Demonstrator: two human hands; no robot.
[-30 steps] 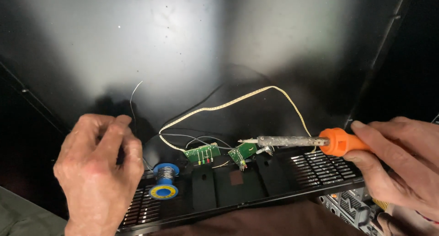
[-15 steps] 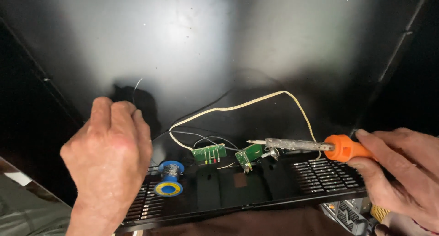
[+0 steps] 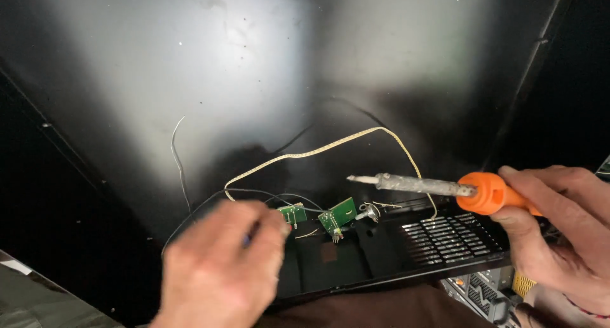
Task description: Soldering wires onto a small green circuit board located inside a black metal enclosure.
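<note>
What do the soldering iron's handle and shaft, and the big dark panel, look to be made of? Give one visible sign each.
Soldering iron: the handle looks like orange plastic, smooth and evenly coloured; the shaft looks like dull grey metal, crusted and mottled. Dark panel: probably painted metal or glossy plastic, judging by its broad soft glare.

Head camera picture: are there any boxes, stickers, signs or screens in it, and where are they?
No packages, labels, signs or screens show.
Nearest things: two small green circuit boards at the centre, above the black slotted panel.
Grey box with ports, bottom right corner; any markings too small to tell.
Orange-handled soldering iron in the right hand.
</note>
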